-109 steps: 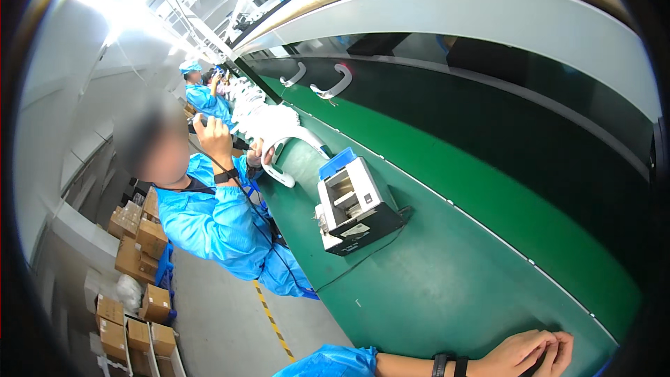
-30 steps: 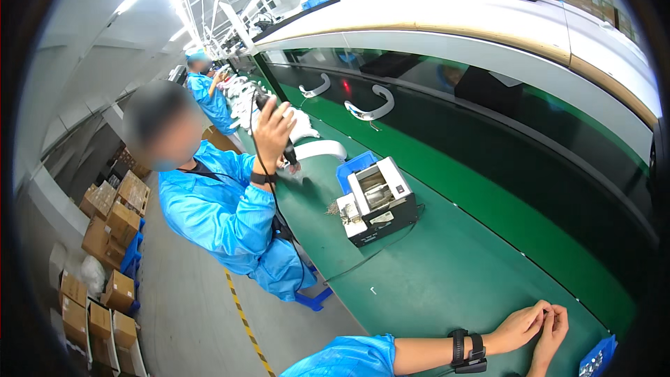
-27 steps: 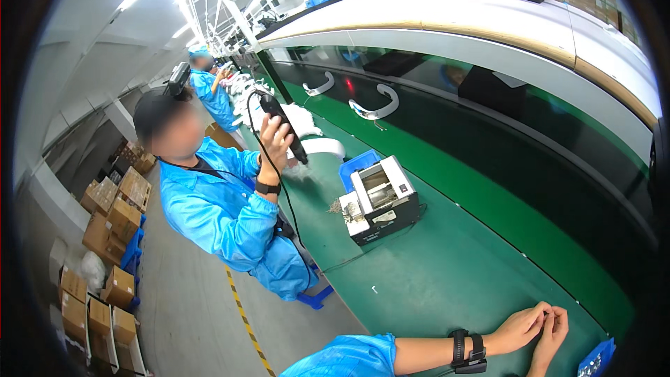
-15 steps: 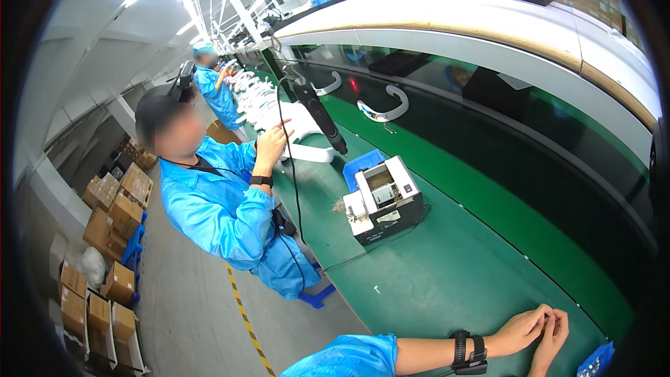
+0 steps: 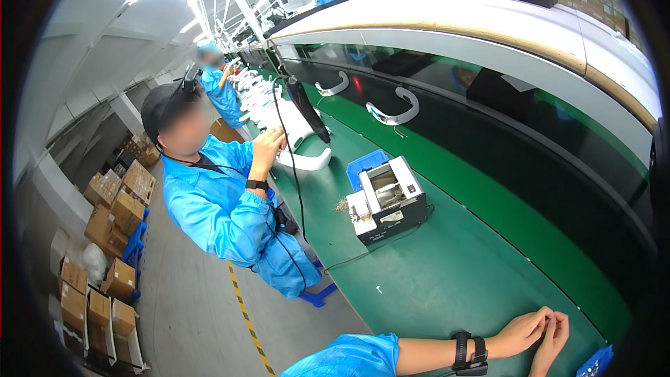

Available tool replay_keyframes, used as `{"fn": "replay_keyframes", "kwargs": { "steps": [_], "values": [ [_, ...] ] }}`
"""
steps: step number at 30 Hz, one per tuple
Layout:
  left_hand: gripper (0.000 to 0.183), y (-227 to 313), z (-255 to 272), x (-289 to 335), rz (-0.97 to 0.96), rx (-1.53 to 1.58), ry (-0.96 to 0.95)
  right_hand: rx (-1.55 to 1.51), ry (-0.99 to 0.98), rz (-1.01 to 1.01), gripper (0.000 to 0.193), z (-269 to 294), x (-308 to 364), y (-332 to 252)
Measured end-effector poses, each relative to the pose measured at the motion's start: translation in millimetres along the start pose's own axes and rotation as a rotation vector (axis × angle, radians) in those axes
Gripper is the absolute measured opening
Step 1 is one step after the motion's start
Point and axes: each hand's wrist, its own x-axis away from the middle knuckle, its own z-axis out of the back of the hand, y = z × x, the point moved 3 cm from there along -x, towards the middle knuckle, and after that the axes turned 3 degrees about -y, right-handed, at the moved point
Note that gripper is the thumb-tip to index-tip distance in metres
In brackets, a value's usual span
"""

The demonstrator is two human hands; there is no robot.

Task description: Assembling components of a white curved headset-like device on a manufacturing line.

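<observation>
At the lower right, my left hand (image 5: 520, 332) and my right hand (image 5: 553, 341) meet above the green bench (image 5: 447, 286). The fingertips of both are pinched together and touching. Whatever they hold, if anything, is hidden by the fingers. Two black bands (image 5: 469, 354) circle my left wrist, below a blue sleeve (image 5: 349, 357). Just right of my hands, a blue bin (image 5: 595, 363) with small parts in it is cut by the view's edge.
A black-and-white screw feeder (image 5: 388, 201) stands mid-bench before a blue tray (image 5: 364, 165). A co-worker (image 5: 216, 202) handles a white curved part (image 5: 305, 160) beside a hanging electric screwdriver (image 5: 307, 108). White curved pieces (image 5: 398, 113) lie on the dark conveyor (image 5: 488, 139). Cartons (image 5: 112, 237) line the left.
My hands stay pinched together, almost unmoved. The co-worker's hands have lowered onto the white part, and the screwdriver has swung slightly left. The curved pieces on the conveyor sit a little further right.
</observation>
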Motion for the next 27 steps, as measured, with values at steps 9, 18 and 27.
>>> {"fn": "replay_keyframes", "kwargs": {
  "steps": [9, 18, 27],
  "values": [
    [0.016, -2, -1, 1, -0.007, 0.012, 0.005, -0.004, -0.001, 0.008, 0.015, 1, 0, 3],
    [0.018, 1, -2, 1, -0.012, 0.002, 0.003, 0.013, 0.016, 0.040, 0.014, 1, 1, 0],
    [0.021, 10, -1, 0, 0.020, 0.016, -0.009, -0.001, -0.008, 0.028, 0.013, 1, 2, -15]
  ]
}}
